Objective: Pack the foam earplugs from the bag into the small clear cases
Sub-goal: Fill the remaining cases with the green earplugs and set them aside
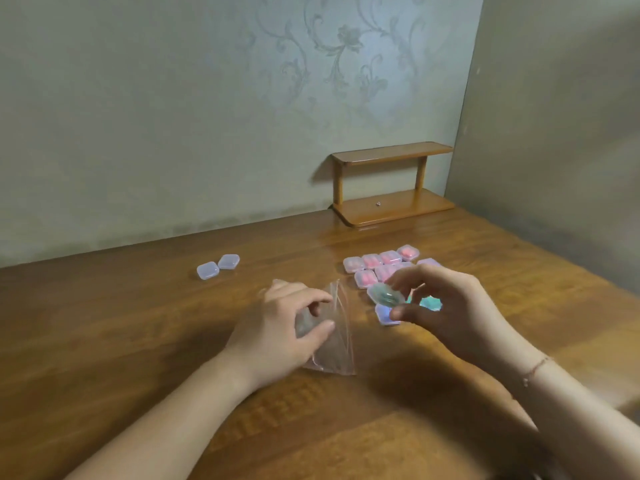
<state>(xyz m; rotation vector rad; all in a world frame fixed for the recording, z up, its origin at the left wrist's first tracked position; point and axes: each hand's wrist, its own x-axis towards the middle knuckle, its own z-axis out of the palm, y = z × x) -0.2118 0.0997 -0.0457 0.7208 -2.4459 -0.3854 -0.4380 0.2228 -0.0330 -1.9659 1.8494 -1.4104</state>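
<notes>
1. A brown wood table (138,341) fills the lower half of the frame, and a wall (156,116) with a leafy pattern fills the top.
2. A small wood shelf (393,183) with two levels stands at the back of the table, right of the middle.
3. Two clear cases (218,266) sit side by side, left of the middle, well apart from the rest.
4. A group of pink cases (375,265) lies close together, just above the right hand. They have pink plugs inside.
5. A teal case (431,303) and a pale case (384,311) lie under the right hand, partly hidden by its fingers.
6. The bag (334,336) is clear and stands up in the middle of the frame. The left hand covers part of it. I cannot tell if plugs are inside.
7. The left hand (277,327) comes in from the lower left and grips the bag, thumb on one side and fingers curled on the other.
8. The right hand (446,306) comes in from the lower right and pinches a held case (384,294) between its thumb and fingertips, just above the table. The case looks greenish inside.
9. A thin bracelet (535,370) is on the right wrist.
</notes>
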